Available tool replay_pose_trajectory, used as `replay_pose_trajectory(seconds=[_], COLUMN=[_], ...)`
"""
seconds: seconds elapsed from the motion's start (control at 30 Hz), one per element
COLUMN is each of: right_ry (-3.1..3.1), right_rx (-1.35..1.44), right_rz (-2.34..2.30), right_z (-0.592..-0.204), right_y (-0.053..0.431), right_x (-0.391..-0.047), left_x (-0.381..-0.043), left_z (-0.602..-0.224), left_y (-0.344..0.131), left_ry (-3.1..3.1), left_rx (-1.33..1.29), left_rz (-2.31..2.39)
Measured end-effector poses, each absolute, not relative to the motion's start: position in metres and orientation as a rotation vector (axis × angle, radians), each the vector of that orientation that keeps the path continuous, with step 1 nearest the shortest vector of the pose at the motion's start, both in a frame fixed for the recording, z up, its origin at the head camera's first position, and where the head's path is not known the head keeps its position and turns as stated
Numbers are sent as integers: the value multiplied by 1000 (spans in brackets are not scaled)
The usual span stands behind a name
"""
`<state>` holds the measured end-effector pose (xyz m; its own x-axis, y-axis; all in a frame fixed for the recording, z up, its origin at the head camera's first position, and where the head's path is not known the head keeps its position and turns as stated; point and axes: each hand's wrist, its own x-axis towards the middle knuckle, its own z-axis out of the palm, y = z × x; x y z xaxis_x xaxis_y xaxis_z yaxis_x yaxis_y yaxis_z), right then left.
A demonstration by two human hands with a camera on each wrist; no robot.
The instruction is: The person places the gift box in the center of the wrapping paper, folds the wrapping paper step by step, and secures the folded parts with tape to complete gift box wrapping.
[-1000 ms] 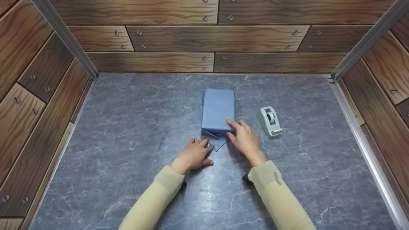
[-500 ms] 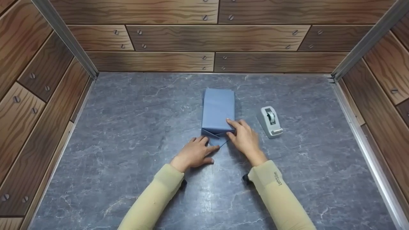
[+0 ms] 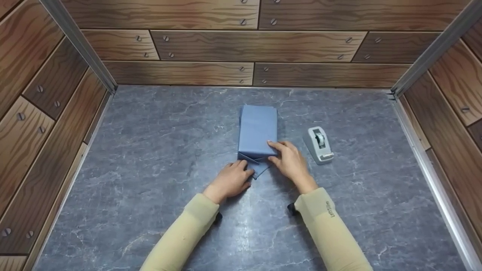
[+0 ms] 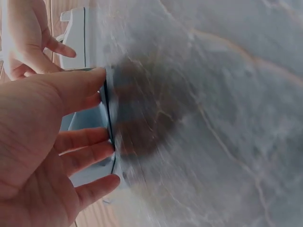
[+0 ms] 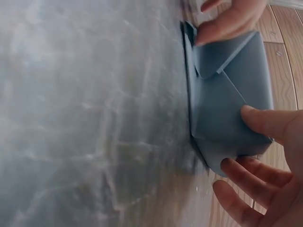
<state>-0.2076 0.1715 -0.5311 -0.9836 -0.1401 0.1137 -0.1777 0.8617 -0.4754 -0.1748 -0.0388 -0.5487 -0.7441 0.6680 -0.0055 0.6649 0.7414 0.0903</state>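
Note:
A box wrapped in blue paper (image 3: 258,128) lies on the grey marbled table, its near end partly folded. From that end a pointed paper flap (image 3: 260,168) spreads low toward me. My left hand (image 3: 232,178) is at the flap's left edge, thumb and index finger pinching the paper in the left wrist view, the other fingers stretched along the edge. My right hand (image 3: 290,161) grips the box's near right corner. In the right wrist view its thumb presses the folded end (image 5: 232,101), and the fingers lie against the side.
A grey tape dispenser (image 3: 320,145) with a roll of clear tape stands right of the box, close to my right hand. Wood-patterned panels (image 3: 211,73) wall the table at the back and both sides, with metal rails (image 3: 433,188) at the edges.
My left index finger reached across the flap's tip and then drew back; the left thumb has moved in toward the flap. My right hand and the box stay in place.

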Motion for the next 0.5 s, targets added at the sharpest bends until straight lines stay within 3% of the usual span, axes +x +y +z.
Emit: replay_pose_trajectory(seconds=[0.5], right_ry=[-2972], right_rx=[285], right_rz=[724], right_z=[-527], right_y=[175], right_x=[-212], left_x=[-171], left_z=[-547], left_y=[-37], left_ry=[2828], left_rx=[1071], left_rz=[90])
